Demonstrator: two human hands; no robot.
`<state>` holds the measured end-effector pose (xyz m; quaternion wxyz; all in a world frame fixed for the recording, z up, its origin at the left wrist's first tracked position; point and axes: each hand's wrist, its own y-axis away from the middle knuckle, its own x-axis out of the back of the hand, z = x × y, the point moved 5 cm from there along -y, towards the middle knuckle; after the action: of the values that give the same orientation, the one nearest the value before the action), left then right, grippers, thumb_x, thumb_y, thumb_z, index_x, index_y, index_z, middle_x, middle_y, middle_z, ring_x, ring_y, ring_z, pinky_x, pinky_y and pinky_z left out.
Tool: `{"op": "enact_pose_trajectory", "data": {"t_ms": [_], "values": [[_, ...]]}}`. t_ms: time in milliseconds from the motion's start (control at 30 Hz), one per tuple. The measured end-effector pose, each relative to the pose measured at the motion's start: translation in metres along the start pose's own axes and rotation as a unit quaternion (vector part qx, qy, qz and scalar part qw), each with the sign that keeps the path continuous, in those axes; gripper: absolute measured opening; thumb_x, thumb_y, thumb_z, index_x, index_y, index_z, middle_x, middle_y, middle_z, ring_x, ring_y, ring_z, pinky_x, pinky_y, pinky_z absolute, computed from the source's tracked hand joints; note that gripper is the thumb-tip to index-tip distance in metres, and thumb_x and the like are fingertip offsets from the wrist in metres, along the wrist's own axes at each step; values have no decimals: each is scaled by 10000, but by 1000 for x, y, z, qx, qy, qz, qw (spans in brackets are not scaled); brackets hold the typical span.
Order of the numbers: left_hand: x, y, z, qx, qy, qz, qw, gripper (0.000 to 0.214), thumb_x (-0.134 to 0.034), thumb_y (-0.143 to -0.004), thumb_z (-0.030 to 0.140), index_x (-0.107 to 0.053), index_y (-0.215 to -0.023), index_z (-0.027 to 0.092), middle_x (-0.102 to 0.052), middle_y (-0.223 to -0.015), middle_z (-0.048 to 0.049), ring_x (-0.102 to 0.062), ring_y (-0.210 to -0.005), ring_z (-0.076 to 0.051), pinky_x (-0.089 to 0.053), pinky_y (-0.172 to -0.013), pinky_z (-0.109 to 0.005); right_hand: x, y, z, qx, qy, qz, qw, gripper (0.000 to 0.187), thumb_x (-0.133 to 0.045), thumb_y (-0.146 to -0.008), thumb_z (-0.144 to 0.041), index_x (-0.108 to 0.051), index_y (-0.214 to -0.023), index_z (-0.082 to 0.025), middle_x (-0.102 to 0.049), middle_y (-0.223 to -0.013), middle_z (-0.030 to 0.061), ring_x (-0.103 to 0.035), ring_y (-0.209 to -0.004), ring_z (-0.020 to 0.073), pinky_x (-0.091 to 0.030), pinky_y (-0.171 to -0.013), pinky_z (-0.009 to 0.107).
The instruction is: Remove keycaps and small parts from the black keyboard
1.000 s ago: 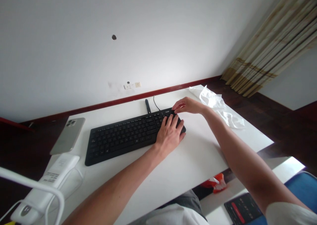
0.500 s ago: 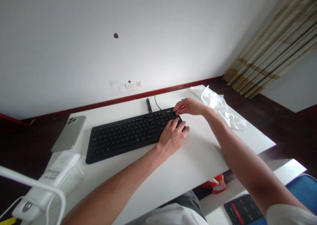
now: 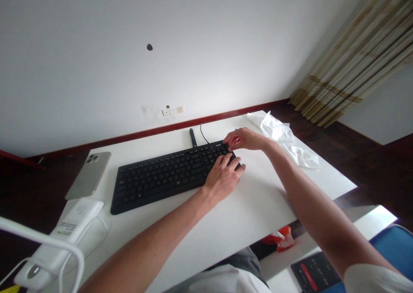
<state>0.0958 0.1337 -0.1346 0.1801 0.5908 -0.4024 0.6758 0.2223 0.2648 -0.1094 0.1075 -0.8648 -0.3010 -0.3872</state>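
A black keyboard [image 3: 161, 179] lies across the white table [image 3: 258, 198]. My left hand [image 3: 222, 174] rests on its right end, fingers spread flat over the number keys and thumb beside the right edge. Just behind it, my right hand [image 3: 245, 139] sits at the keyboard's far right corner with its fingers bent and close together, tips on the back edge. Whether anything small is between those fingers is hidden. The keyboard's thin black cable [image 3: 202, 134] runs off toward the wall.
A grey phone [image 3: 88, 174] lies face down left of the keyboard, with a white device and its cord [image 3: 64, 237] nearer me. Crumpled white plastic [image 3: 284, 138] lies at the far right corner. A dark stick [image 3: 192, 137] lies behind the keyboard. A dark screen [image 3: 314, 271] sits low right.
Both hands stay at the keyboard's right end. My left hand's fingers have shifted slightly over the number keys; the view has wobbled a little.
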Motion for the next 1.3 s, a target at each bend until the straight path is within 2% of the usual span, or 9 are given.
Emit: {"op": "enact_pose_trajectory", "data": {"t_ms": [67,267,400,500,633,733,1100,1233,1300], "values": [[0,-1,-2,3,10,-1,1000,362,-456,-1043,223,-626,-1363,228,-594,-1448,-84,-511,-1329,-267,-446,-1098,-441,3,0,-1,11,12,22,1000,278,-805,-788,-413,-813,-1010,-247,-796,-846,26,-748,-824,224,-571,-770,335],[-3,-4,-12,33,25,2,999,459,-505,-1029,354,-537,-1477,261,-465,-1588,-82,-402,-1461,-318,-346,-1206,-510,16,2,-8,23,-8,191,981,247,-744,-851,-450,-809,-889,-215,-805,-878,62,-746,-819,254,-580,-798,381],[-10,-3,-16,54,35,-4,998,574,-522,-1012,434,-439,-1560,287,-345,-1676,-88,-313,-1532,-363,-307,-1230,-573,14,2,-18,26,-79,262,961,303,-748,-848,-491,-779,-881,-192,-765,-798,63,-708,-742,230,-571,-735,376],[-13,-3,-16,53,37,-11,998,586,-503,-1020,443,-409,-1582,307,-330,-1687,-82,-293,-1545,-378,-306,-1229,-595,6,0,-22,30,-171,308,935,331,-745,-852,-516,-736,-865,-185,-684,-705,33,-621,-641,172,-527,-635,328],[-14,-4,-15,50,33,-16,998,582,-498,-1023,446,-405,-1584,320,-309,-1700,-80,-271,-1562,-364,-303,-1232,-601,-11,-10,-21,34,-306,296,904,325,-738,-853,-523,-686,-827,-204,-525,-618,-26,-500,-585,126,-471,-597,292],[-14,-5,-16,50,35,-19,998,585,-497,-1023,445,-404,-1585,311,-293,-1706,-89,-281,-1562,-351,-298,-1235,-601,-18,-14,-19,41,-362,285,887,302,-738,-851,-501,-684,-815,-206,-482,-613,-36,-457,-576,117,-457,-605,288],[-15,-4,-17,49,43,-12,998,586,-488,-1022,445,-411,-1586,306,-362,-1675,-92,-314,-1541,-355,-301,-1225,-609,-14,-17,-7,3,-321,294,900,355,-745,-828,-545,-655,-772,-206,-492,-627,-28,-446,-589,120,-415,-595,288],[-14,-3,-16,42,38,-14,998,580,-475,-1027,445,-413,-1585,304,-403,-1649,-89,-306,-1542,-357,-300,-1223,-609,-13,-18,-2,-16,-373,286,883,563,-757,-788,-615,-377,-603,-243,-308,-539,-66,-276,-489,97,-311,-478,286],[-13,-3,-16,38,34,-14,999,569,-473,-1027,442,-423,-1578,308,-414,-1641,-88,-304,-1541,-361,-302,-1219,-611,-8,-15,-5,-31,-412,262,872,663,-727,-778,-672,-234,-610,-261,-183,-512,-85,-162,-457,94,-223,-422,288]]}}
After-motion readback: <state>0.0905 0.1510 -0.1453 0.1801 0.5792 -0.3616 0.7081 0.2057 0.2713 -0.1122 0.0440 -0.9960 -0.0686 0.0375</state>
